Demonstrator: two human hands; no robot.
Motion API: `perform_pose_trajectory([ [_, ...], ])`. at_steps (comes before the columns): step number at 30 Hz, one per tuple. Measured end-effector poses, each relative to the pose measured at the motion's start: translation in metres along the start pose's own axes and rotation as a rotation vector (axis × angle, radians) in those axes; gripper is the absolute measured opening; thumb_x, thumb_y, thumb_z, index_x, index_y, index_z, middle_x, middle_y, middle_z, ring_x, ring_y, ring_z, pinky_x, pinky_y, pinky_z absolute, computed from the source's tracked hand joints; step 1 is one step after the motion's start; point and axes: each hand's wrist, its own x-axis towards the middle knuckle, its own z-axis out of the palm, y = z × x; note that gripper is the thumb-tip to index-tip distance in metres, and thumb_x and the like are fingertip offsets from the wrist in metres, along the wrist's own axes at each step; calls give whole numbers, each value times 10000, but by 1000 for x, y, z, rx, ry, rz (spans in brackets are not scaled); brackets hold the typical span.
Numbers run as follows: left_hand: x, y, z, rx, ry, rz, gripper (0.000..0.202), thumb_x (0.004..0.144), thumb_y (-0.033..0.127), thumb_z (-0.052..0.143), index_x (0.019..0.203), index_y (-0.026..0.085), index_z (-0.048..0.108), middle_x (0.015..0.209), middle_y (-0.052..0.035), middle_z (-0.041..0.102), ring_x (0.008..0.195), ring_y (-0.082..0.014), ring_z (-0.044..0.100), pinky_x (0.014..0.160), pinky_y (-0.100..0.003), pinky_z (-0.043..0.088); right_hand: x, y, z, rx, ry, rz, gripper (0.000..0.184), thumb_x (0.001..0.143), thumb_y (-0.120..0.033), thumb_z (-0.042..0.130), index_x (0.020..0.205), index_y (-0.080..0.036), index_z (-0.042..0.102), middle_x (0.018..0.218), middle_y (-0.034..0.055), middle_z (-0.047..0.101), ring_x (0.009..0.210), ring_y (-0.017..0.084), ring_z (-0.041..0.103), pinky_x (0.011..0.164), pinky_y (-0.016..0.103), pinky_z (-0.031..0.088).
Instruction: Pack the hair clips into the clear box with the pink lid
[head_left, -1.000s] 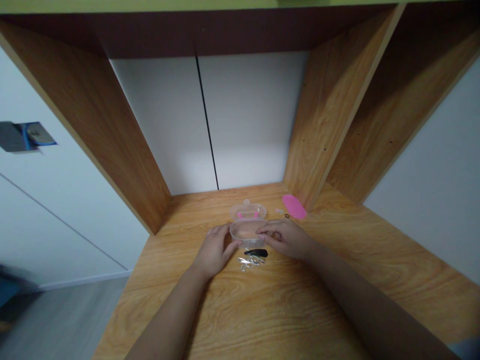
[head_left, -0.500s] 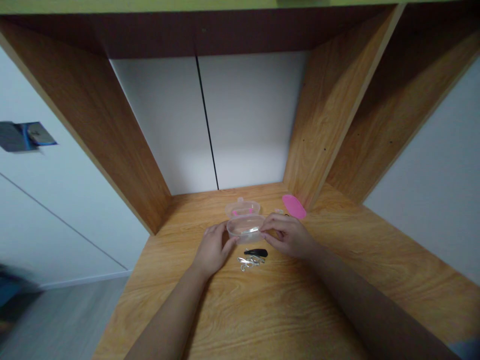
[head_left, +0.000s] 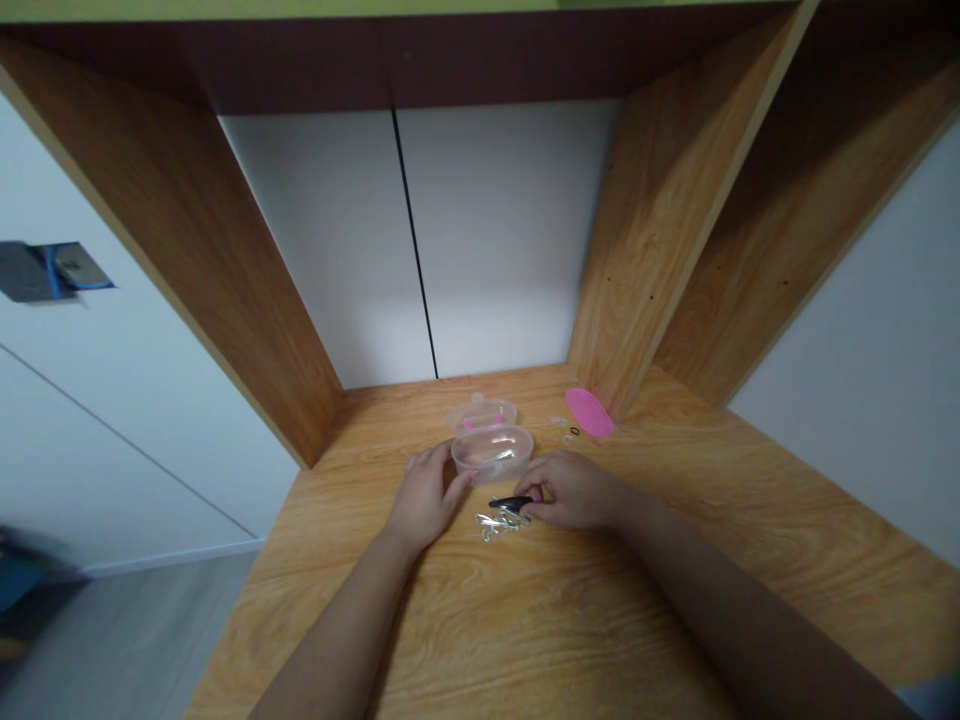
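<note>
A clear plastic tub (head_left: 492, 455) sits on the wooden bench (head_left: 645, 600), toward the far end and near the middle. It is a shallow oval with cloudy, see-through walls, and a small silvery clip (head_left: 501, 457) lies inside it. Just behind it, touching its far rim, is a matching clear lid (head_left: 482, 414) with pink marks showing through the plastic. I cannot tell whether a hinge joins the two.

The left hand (head_left: 427, 497) stands at the tub's near left side, its fingers loosely curled and their tips against the wall without closing around it. The right hand (head_left: 570, 490) lies to the near right of the tub, apart from it, with thumb and fingers drawn narrow and pinching the right end of a black hair clip (head_left: 507, 503). That clip lies just in front of the tub, and a small cluster of silver hair clips (head_left: 496, 526) sits on the bench directly against its near side.

Farther right, a flat pink oval piece (head_left: 589, 412) lies at the foot of a wooden upright panel (head_left: 652, 230). Between it and the tub are a clear ring (head_left: 559, 421) and a small black ring (head_left: 574, 431).
</note>
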Motion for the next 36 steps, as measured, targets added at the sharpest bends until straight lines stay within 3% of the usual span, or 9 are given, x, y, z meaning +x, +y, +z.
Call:
perform_pose_trajectory([
  [4,0,0,0,-9,6,2,402,941,396,572,1303,222,568,1220,-138,691,1144,-314,638,1026,-511,470,0,1,3,49,-2,37,158,778,-247,687,897,-228,789,697,-9,699,583,120,575,522,224,343],
  [12,0,-1,2,-8,0,-12,414,944,417,578,1302,210,571,1239,-141,681,1159,-304,630,1033,-504,455,-1,3,7,114,28,29,15,753,-200,710,765,-191,709,671,-26,628,566,101,535,520,212,354],
  [15,0,-1,2,-10,-1,-7,410,947,418,576,1301,210,573,1253,-138,676,1154,-297,633,1036,-500,451,-2,0,6,161,129,-40,12,782,-196,701,793,-199,705,747,-6,639,637,119,569,559,220,406],
  [19,0,-2,2,-6,-11,-5,414,949,413,576,1311,211,568,1255,-133,677,1153,-295,632,1038,-493,450,-1,-2,4,157,343,-148,39,831,-251,710,836,-214,723,885,47,665,833,178,637,729,283,494],
  [23,0,-1,1,-8,-10,-7,412,948,417,576,1311,221,571,1268,-129,674,1157,-297,630,1039,-495,449,4,2,4,99,536,-158,69,883,-282,689,885,-227,731,922,69,703,877,200,656,803,330,507],
  [27,0,1,0,-28,-22,-3,414,948,418,575,1310,217,571,1270,-129,675,1158,-297,631,1041,-487,452,8,11,5,-8,603,-90,86,896,-298,697,896,-232,751,850,58,749,836,216,656,791,351,494],
  [36,0,-3,1,-32,-21,7,425,944,417,584,1314,211,566,1284,-132,666,1177,-304,620,1050,-497,446,9,19,9,-40,643,-11,240,988,-313,548,1084,-273,764,928,68,715,855,206,642,762,330,511],
])
